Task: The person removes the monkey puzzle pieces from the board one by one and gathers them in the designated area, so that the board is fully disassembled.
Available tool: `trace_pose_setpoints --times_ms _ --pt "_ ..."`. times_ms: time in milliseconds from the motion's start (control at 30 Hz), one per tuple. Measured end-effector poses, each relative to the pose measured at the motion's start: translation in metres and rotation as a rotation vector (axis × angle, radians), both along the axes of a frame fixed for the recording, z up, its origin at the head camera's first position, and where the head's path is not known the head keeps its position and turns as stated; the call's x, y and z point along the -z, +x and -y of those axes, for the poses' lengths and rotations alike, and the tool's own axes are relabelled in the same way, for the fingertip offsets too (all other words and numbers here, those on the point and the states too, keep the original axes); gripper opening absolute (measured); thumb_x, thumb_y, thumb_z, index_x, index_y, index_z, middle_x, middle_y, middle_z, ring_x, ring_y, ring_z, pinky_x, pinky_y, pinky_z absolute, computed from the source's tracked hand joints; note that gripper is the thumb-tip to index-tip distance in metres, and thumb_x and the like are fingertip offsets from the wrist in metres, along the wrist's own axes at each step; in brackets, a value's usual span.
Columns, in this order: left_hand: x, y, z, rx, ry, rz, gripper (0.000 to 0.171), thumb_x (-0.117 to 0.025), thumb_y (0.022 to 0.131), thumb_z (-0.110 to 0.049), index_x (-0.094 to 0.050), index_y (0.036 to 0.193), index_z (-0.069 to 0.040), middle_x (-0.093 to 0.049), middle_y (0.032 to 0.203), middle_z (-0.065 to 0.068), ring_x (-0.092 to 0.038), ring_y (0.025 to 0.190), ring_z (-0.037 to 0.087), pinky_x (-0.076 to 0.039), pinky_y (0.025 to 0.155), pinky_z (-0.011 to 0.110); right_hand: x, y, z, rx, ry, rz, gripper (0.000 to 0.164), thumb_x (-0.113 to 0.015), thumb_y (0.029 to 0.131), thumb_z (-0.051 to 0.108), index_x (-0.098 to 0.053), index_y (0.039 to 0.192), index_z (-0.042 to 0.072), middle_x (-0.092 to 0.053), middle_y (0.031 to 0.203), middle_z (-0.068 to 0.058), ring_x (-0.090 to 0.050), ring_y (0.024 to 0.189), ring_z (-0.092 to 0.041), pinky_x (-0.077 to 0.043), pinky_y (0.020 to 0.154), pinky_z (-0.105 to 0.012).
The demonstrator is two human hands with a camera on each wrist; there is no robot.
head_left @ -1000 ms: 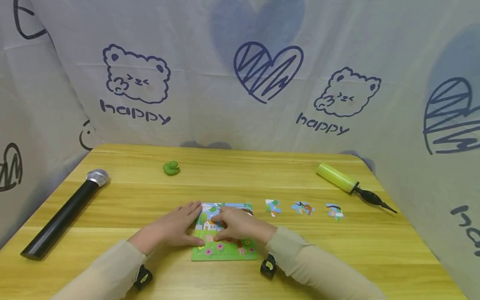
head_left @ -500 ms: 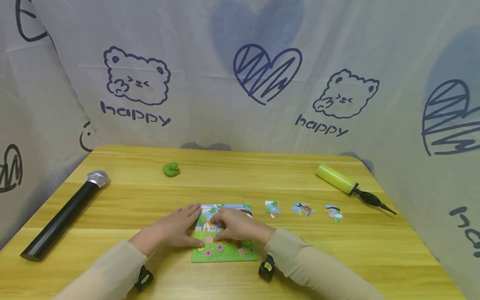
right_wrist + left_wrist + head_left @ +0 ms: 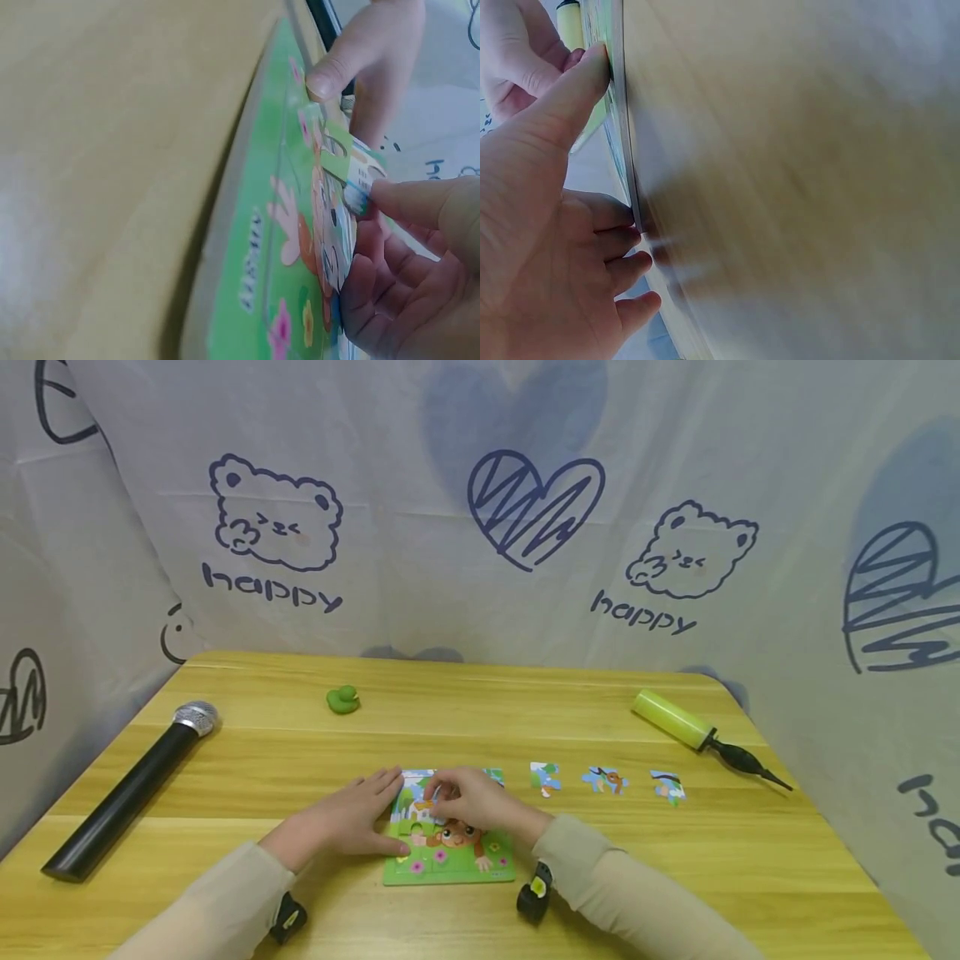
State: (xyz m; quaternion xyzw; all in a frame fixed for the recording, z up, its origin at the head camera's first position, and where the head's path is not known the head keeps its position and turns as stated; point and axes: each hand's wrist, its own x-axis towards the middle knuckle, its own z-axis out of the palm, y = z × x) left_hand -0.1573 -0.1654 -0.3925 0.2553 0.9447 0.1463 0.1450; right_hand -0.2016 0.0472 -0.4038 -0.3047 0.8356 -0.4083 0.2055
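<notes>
A jigsaw puzzle board (image 3: 450, 875) with a monkey, house and flower picture lies flat near the table's front middle. My left hand (image 3: 347, 818) rests along its left side, the thumb on the picture and the fingers at the upper left edge. Above the board, my right hand (image 3: 483, 800) pinches a puzzle piece (image 3: 346, 159) between thumb and fingers. In the right wrist view that piece is tilted up from the board, green at one end. Several loose cells of the picture are hidden by the right hand.
Three loose puzzle pieces (image 3: 544, 778) lie in a row right of the board. A black microphone (image 3: 135, 797) is at the left, a green toy duck (image 3: 343, 699) at the back, and a yellow-green hand pump (image 3: 678, 718) at the back right. A printed cloth (image 3: 420, 577) hangs behind the table.
My right hand has lifted slightly and brought a puzzle piece up off the board, uncovering the monkey's face and a gap on its left. The left hand has stayed in place.
</notes>
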Motion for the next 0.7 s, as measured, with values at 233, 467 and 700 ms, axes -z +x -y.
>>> trace_pose_setpoints --times_ms 233,467,700 --pt "-0.001 0.001 0.000 -0.002 0.005 0.003 0.098 -0.060 0.080 -0.058 -0.023 0.141 0.009 -0.016 0.148 0.024 -0.015 0.134 0.039 -0.015 0.108 0.051 -0.002 -0.007 -0.013 0.001 -0.130 0.063 0.008 -0.062 0.089 0.010 -0.062 0.094 0.005 -0.059 0.078 0.000 -0.055 0.068 -0.012 -0.048 0.059 -0.025" --pt "-0.003 0.001 -0.001 0.002 0.004 -0.001 0.098 -0.060 0.080 -0.057 -0.023 0.141 0.010 -0.016 0.147 0.025 -0.015 0.134 0.039 -0.015 0.108 0.051 -0.011 -0.010 -0.046 0.037 -0.129 0.081 0.011 -0.061 0.090 0.014 -0.062 0.094 0.005 -0.058 0.077 -0.003 -0.048 0.059 -0.015 -0.043 0.050 -0.027" --pt "-0.003 0.001 -0.001 -0.002 0.000 -0.002 0.098 -0.061 0.079 -0.057 -0.024 0.140 0.010 -0.016 0.147 0.025 -0.015 0.134 0.039 -0.015 0.108 0.050 -0.012 -0.009 -0.088 0.055 -0.110 0.046 0.009 -0.061 0.088 0.009 -0.062 0.091 0.000 -0.055 0.073 -0.002 -0.046 0.059 -0.011 -0.040 0.050 -0.020"
